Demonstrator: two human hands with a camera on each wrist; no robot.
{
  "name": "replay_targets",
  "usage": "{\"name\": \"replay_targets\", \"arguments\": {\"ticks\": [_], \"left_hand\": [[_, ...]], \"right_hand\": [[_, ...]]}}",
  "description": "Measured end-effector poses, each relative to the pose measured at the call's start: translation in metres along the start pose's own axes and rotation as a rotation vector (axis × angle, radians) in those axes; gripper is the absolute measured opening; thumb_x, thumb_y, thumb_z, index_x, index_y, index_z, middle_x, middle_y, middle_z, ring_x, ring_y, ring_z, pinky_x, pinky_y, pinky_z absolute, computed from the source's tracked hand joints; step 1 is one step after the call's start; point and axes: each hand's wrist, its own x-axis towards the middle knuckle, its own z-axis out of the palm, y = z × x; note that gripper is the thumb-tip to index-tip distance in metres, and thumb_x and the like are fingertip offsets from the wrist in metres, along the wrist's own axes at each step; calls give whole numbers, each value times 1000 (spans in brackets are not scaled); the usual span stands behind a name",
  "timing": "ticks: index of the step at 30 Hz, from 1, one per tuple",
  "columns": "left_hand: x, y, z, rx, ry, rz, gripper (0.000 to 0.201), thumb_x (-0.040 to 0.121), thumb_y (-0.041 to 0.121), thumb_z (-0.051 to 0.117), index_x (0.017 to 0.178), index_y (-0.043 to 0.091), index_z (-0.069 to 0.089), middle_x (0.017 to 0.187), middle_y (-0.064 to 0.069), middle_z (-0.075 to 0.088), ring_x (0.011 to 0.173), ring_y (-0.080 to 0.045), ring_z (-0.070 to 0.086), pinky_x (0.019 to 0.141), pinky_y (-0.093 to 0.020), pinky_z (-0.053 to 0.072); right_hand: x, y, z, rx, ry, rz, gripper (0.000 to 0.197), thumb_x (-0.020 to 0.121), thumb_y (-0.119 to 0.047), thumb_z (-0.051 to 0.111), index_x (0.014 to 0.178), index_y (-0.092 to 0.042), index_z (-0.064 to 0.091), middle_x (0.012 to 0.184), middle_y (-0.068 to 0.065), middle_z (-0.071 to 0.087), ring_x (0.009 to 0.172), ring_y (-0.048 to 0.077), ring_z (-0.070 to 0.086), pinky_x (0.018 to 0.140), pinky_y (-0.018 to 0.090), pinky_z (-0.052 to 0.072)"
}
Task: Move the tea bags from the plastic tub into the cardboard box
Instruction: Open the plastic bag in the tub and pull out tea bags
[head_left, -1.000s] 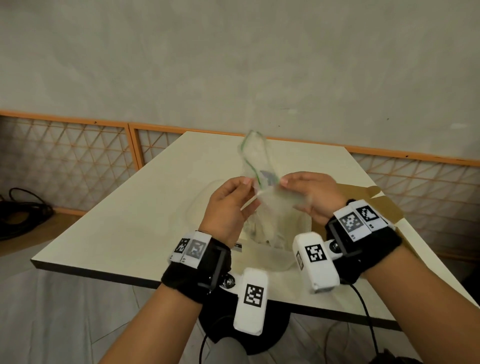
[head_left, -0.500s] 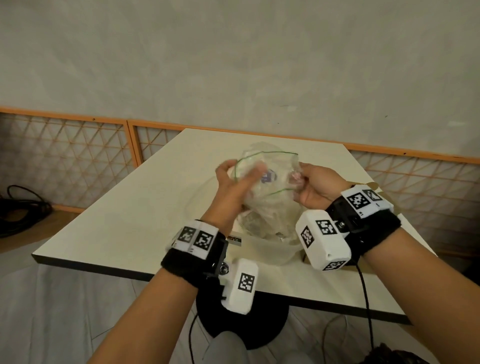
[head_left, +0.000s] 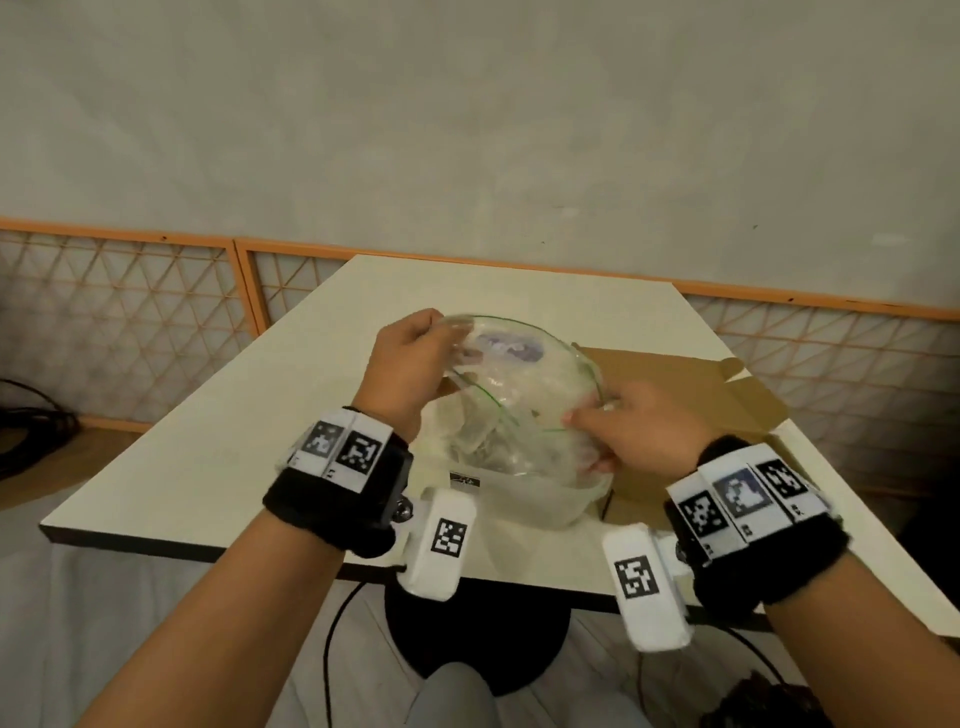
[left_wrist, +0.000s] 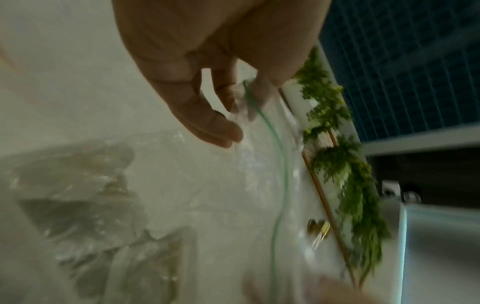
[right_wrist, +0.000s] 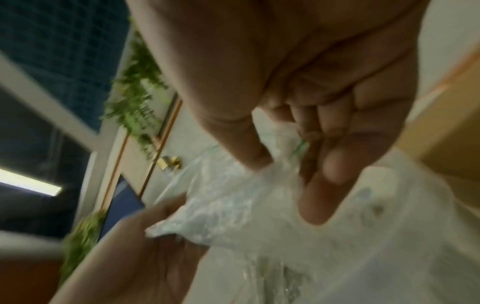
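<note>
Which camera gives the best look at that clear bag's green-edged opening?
The head view: the clear bag shows whole, its green-lined mouth pulled wide between left hand and right hand. The left wrist view shows only one stretch of green edge; the right wrist view shows blurred crumpled plastic.

no legible text | wrist bands: black-and-white square code markers only, no letters | tub: small dark label at 9 o'clock on rim, too blurred to read | bag: purple print, unreadable
</note>
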Motion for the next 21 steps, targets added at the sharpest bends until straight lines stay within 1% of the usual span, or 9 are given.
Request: {"name": "replay_targets", "arguments": {"ticks": [1,3,9,12,14,15,17,19,21], "left_hand": [[1,-2,-7,-72,-49,-74,27,90,5,57,66,11,47,61,2,63,66,-14,66,57,-23,54],[-2,-9,-19,-178,-173,-217,13,89,2,55,77,6,54,66,-3,68,65,-14,66,58,-21,55],[-15,-24,-29,-377,-393,-512,20,73,6,54,89,10,66,64,1,63,50,-8,60,48,-19,52],[-16,-21,-19,-274,-449,-588,7,69,18,60,71,13,65,60,4,52,58,-12,47,57,-26,46],[-14,-17,-12,-181,-481,-592,13,66,26,63,71,15,67,72,0,52,65,-17,47,63,-29,42],[-14,-14,-9,-168,-492,-597,15,66,30,62,68,16,68,73,0,50,64,-17,47,62,-29,40],[-11,-8,-5,-137,-504,-586,20,69,37,64,65,18,66,65,2,43,54,-13,41,58,-26,34],[-9,-6,-4,-130,-485,-554,20,76,40,63,71,20,64,62,4,49,52,-10,46,59,-24,38],[-2,-8,-5,-189,-449,-548,23,87,41,57,89,20,66,79,3,65,70,-12,62,63,-23,53]], "right_hand": [[3,2,0,178,43,15,5,89,-11,59,87,-7,56,77,9,64,55,16,64,53,26,55],[9,8,0,511,105,44,15,91,2,50,82,-10,50,79,9,62,62,21,63,50,26,55],[20,17,8,1132,-10,199,23,93,4,35,95,-6,55,71,10,70,69,18,69,61,32,57],[26,9,11,1141,30,250,27,87,1,31,88,-4,57,73,9,64,81,15,69,72,32,59],[30,3,8,1126,10,281,23,87,-7,33,79,-6,55,51,7,57,44,13,60,43,20,52],[32,3,7,1065,-19,297,17,85,-13,40,76,-7,53,47,6,52,38,14,53,40,16,47],[30,1,5,888,-97,298,22,76,-23,56,89,-6,63,69,14,61,66,22,61,69,29,57],[27,-2,-2,713,-156,304,39,81,-29,58,112,-6,65,107,18,66,102,31,62,95,46,48],[25,-9,-12,613,-214,281,37,91,-32,49,99,-3,70,99,16,69,93,27,67,87,39,54]]}}
